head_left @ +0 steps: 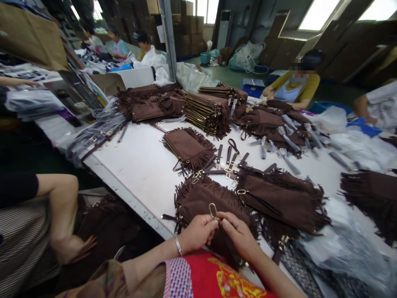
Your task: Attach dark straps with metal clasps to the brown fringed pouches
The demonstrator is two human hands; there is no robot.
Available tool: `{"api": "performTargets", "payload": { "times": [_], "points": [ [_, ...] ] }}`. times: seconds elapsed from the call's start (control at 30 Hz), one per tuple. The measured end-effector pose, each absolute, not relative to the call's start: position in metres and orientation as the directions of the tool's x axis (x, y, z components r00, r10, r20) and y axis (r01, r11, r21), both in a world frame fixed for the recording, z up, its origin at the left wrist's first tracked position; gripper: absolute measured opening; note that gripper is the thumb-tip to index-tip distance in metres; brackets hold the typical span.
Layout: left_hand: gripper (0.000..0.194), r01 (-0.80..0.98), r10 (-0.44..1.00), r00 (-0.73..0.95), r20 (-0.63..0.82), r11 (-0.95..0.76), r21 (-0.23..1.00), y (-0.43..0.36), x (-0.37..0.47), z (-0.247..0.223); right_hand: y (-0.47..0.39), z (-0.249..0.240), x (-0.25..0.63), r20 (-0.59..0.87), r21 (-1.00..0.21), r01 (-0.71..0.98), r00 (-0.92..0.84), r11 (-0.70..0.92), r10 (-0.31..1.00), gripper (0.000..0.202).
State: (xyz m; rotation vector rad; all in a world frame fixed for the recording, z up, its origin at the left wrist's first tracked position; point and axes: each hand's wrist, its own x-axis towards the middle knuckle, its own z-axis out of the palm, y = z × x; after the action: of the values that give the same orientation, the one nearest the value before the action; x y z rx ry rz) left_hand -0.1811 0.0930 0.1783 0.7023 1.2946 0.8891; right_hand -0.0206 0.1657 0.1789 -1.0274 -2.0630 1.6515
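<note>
My left hand [200, 234] and my right hand [237, 234] meet in front of me, fingers pinched together around a gold clasp [212, 210] whose oval loop sticks up between them. Below them lies a brown fringed bag [201, 198] on the white table. What hangs under the clasp is hidden by my fingers. Just beyond are several brown wrist straps [228, 155] with gold clasps, lying loose. Right of my hands, another fringed bag [279, 200] has a strap lying across it.
A smaller pile of fringed bags [187, 145] and a tall stack [204, 109] stand farther back. Plastic-wrapped straps [99, 128] hang over the table's left edge. A co-worker's arm [63, 219] is close at my left. Another person [293, 85] sits across the table. Clear plastic [350, 244] lies at right.
</note>
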Motion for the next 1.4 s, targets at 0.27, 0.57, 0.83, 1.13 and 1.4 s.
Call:
{"api": "performTargets", "payload": {
  "times": [0.27, 0.57, 0.83, 1.13, 1.4],
  "points": [
    [0.04, 0.099, 0.871, -0.019, -0.491, 0.49, 0.866, 0.07, -0.205, 0.186, 0.145, 0.186, -0.054, -0.36, -0.921, 0.34, -0.552, -0.191, 0.752, 0.035],
    [0.038, 0.413, 0.916, -0.181, -0.357, 0.401, 0.818, 0.045, -0.221, 0.167, 0.108, 0.172, -0.054, -0.209, -0.892, 0.406, -0.758, 0.196, 0.619, 0.026],
    [0.032, 0.045, 0.735, 0.006, -0.678, 0.677, 0.735, 0.018, -0.22, 0.149, 0.093, 0.149, -0.059, -0.212, -0.741, 0.476, -0.835, 0.474, 0.508, 0.021],
    [0.021, 0.43, 0.793, -0.577, -0.196, 0.499, 0.752, 0.003, -0.262, 0.12, 0.085, 0.14, -0.061, -0.169, -0.809, 0.463, -0.773, 0.362, 0.611, 0.026],
    [0.021, 0.091, 0.739, -0.503, -0.448, 0.561, 0.823, 0.023, -0.263, 0.12, 0.095, 0.138, -0.071, -0.028, -0.799, 0.417, -0.747, 0.434, 0.664, 0.026]
  ]
}}
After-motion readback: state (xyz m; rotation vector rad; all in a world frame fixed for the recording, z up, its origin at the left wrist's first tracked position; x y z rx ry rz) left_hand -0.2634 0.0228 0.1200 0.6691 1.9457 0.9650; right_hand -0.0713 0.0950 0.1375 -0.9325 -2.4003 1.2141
